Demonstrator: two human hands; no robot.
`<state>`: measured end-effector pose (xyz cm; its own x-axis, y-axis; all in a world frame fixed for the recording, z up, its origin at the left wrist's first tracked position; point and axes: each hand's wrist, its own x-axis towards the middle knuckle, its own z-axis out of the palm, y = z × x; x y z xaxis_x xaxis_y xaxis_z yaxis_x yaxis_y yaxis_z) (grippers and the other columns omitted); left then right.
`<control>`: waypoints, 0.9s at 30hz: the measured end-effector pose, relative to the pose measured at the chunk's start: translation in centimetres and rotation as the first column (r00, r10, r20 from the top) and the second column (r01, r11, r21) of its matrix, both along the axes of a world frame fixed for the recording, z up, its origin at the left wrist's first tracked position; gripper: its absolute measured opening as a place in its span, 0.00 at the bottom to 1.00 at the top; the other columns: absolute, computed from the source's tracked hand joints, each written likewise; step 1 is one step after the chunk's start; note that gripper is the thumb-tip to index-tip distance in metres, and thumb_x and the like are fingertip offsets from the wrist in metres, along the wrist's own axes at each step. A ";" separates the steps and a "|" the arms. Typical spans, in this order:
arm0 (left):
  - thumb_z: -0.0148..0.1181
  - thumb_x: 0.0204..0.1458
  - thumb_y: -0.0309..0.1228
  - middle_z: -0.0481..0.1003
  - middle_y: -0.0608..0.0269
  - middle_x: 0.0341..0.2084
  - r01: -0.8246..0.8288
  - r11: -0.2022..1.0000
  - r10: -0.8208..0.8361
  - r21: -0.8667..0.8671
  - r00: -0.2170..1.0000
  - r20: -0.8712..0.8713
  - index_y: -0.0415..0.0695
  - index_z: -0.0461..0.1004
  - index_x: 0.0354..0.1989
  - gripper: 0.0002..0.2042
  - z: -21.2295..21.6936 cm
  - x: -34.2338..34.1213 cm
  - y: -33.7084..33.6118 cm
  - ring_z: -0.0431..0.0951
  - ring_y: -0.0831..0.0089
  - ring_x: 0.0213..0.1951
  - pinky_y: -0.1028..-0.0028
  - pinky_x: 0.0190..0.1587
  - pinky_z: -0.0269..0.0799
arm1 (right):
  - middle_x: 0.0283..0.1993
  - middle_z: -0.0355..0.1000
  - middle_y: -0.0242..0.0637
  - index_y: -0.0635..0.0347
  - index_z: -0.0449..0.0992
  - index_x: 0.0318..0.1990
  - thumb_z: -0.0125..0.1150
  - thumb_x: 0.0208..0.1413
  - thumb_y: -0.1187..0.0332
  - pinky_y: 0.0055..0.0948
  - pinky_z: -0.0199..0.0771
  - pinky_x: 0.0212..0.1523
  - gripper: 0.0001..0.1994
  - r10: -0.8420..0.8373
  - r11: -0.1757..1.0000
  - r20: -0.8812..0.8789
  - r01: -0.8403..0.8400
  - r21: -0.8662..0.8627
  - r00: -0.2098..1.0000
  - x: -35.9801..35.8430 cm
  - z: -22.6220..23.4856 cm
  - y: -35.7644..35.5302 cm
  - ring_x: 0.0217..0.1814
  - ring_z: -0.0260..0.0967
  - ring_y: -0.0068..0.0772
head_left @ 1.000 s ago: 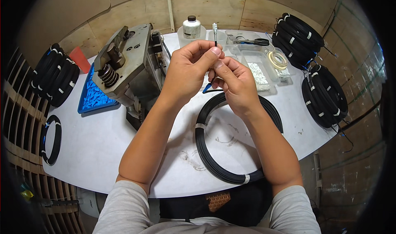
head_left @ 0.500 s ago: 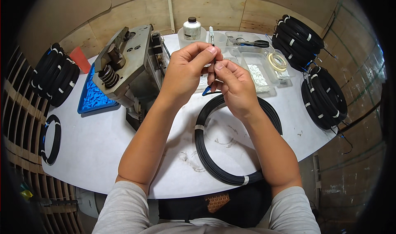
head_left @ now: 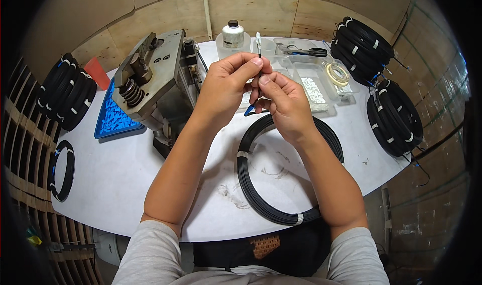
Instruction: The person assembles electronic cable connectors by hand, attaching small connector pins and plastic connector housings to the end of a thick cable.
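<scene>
Both hands are raised over the table and pinch a thin black cable. My left hand (head_left: 232, 81) grips it between thumb and forefinger, just below a slim white-and-metal connector (head_left: 258, 41) that points up. Close beneath, my right hand (head_left: 285, 96) pinches the cable with thumb and fingers, the two hands touching or nearly so. A blue-tipped cable end (head_left: 249, 109) hangs below the fingers. Under my right forearm lies a black cable coil (head_left: 244, 177), bound with white ties. Part of the coil and most of the held cable are hidden by my hands and arm.
A metal press (head_left: 165, 74) stands left of my hands, beside a blue tray (head_left: 120, 133) of small blue pieces. Behind are a white bottle (head_left: 233, 35), scissors (head_left: 316, 52), a tape roll (head_left: 337, 74) and clear bins (head_left: 329, 98). Stacked black coils (head_left: 394, 119) sit right, more coils (head_left: 65, 91) left.
My hands stay almost in place. The blue-tipped end has shifted slightly behind the right fingers, which have curled a little.
</scene>
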<state>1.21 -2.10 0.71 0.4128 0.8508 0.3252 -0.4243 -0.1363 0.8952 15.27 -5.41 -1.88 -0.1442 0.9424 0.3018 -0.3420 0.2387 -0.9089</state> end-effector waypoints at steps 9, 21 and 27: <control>0.54 0.58 0.31 0.75 0.64 0.31 0.013 1.000 -0.013 -0.013 1.000 0.000 0.39 0.75 0.35 0.08 -0.1 0.0 0.1 0.74 0.79 0.30 0.80 0.25 0.68 | 0.28 0.71 0.30 0.60 0.74 0.34 0.52 0.63 0.64 0.18 0.66 0.29 0.10 0.015 1.000 -0.016 -0.015 0.000 1.000 0.0 -0.1 0.1 0.28 0.66 0.18; 0.54 0.58 0.31 0.71 0.66 0.21 -0.033 0.999 0.033 0.001 0.999 0.017 0.36 0.75 0.32 0.10 -0.1 0.5 -0.1 0.68 0.80 0.19 0.80 0.22 0.66 | 0.29 0.72 0.29 0.59 0.74 0.33 0.51 0.63 0.64 0.19 0.66 0.30 0.10 0.037 0.999 -0.007 -0.037 -0.007 0.999 0.2 -0.2 0.2 0.29 0.67 0.18; 0.55 0.58 0.31 0.71 0.66 0.21 -0.037 0.999 0.037 0.009 0.999 0.012 0.36 0.75 0.32 0.10 -0.2 0.5 0.0 0.68 0.81 0.20 0.80 0.22 0.66 | 0.29 0.72 0.30 0.59 0.74 0.33 0.51 0.63 0.64 0.19 0.66 0.30 0.10 0.032 0.999 -0.005 -0.032 -0.010 0.999 0.2 -0.2 0.1 0.29 0.68 0.18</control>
